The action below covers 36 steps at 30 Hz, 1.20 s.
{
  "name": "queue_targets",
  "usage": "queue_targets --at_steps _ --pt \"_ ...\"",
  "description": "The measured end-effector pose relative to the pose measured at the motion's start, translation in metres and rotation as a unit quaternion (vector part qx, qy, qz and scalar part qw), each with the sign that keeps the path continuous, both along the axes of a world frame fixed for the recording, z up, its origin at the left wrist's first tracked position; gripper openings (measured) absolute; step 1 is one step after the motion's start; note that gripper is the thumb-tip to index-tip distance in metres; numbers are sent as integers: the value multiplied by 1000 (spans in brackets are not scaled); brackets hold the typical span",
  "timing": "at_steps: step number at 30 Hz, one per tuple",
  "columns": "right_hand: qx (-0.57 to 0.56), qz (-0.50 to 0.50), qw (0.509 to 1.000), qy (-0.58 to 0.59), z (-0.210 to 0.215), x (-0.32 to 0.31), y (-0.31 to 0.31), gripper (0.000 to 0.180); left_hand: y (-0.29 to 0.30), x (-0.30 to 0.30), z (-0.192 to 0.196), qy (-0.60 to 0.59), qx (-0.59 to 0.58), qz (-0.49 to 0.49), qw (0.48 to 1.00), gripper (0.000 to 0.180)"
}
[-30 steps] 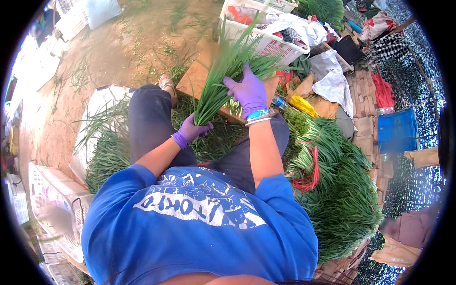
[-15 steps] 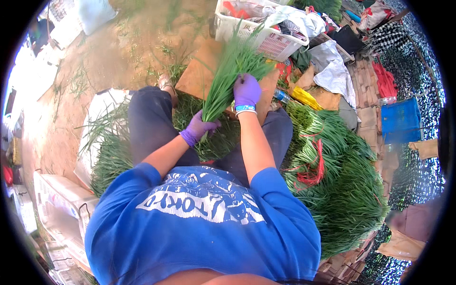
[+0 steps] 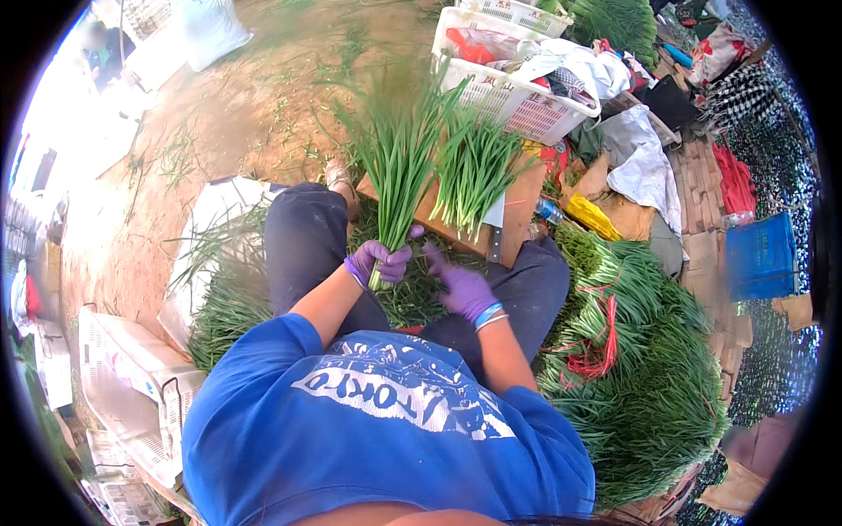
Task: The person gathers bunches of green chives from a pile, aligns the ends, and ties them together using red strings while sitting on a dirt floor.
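In purple gloves, both of my hands are over my lap. My left hand is closed around the lower stems of a bunch of green chives, whose leaves fan out away from me. Just right of the stem ends is my right hand, holding nothing, with its fingers apart. A second chive bunch lies on a wooden board, its pale cut ends toward me. Beside it on the board rests a knife, its blade partly hidden under that bunch.
To my right is a large heap of chives with red ties. More loose chives lie on a white sheet at left. A white crate of cloths and bags stands beyond the board; another crate is at lower left.
My right hand has left the upper leaves of the held chives and come down near their stem ends. The second bunch and the knife on the board now show. My view has shifted slightly.
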State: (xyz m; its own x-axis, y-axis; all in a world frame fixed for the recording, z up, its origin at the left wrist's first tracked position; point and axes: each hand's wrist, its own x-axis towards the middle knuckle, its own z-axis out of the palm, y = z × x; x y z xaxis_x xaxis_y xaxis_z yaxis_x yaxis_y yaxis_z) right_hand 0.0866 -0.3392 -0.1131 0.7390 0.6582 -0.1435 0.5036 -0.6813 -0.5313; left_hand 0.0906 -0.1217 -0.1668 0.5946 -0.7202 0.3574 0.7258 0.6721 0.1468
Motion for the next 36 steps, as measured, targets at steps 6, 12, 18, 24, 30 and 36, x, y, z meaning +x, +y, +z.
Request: queue_targets --at_steps 6,12,18,24,30,36 --pt "11 -1 999 34 11 0 10 24 1 -2 0 -8 -33 -14 999 65" --pt "498 -215 834 97 52 32 16 27 -5 2 -3 -7 -17 -55 998 63" --pt "422 -217 860 188 153 92 46 33 2 -3 -3 -5 27 -79 996 66" --pt "187 -217 791 -541 73 144 30 16 0 -19 6 52 94 -55 993 71" --pt "562 -483 662 -109 65 118 -24 19 41 -2 46 135 217 338 906 68" --pt "-241 142 940 197 -50 8 -14 58 86 86 70 5 -178 327 928 46"
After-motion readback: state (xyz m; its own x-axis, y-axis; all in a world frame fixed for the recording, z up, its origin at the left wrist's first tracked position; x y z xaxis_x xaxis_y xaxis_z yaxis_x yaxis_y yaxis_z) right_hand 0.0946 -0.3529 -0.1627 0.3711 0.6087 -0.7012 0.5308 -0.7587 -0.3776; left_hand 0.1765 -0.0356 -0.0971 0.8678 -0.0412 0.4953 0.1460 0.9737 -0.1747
